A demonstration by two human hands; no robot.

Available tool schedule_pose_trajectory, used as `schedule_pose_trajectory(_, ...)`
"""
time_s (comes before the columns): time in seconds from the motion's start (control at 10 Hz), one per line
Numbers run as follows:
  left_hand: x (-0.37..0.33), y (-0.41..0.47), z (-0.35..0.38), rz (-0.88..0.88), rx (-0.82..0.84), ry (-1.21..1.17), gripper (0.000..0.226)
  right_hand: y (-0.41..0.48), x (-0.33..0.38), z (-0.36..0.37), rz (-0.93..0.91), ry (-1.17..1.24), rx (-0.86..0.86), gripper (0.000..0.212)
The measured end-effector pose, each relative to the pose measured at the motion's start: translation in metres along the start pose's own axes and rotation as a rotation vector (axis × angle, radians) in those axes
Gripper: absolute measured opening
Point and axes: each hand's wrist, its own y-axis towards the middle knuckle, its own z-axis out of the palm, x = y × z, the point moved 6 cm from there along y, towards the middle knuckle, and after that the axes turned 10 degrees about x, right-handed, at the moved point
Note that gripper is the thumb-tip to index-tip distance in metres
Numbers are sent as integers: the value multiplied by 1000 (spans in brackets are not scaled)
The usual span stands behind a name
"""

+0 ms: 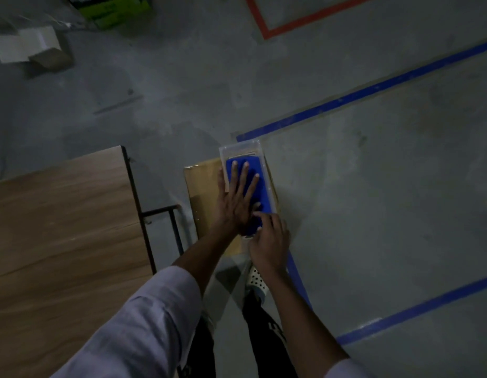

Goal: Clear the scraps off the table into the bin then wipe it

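No legible text anywhere. Green box (119, 9) at the top has dark print, too blurred to read. White marks on the trousers (275, 331) might be lettering, but I can't resolve them in this light.

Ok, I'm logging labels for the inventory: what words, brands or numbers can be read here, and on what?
No text here is legible.
Green box: any printing is too dark and blurred to read.
Black trousers: white print, too blurred to read.
Blue pad, clear container, blue tape: no text shows.
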Motion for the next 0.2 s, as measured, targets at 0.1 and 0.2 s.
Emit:
schedule_pose_trajectory(0.1,3,-3,-5,-30,46,-5,89,6,-5,17,-63,-255,275,80)
schedule_pose_trajectory(0.2,6,-16,-25,-42,-21,-22,82,14,-3,7,-52,-357,292,81)
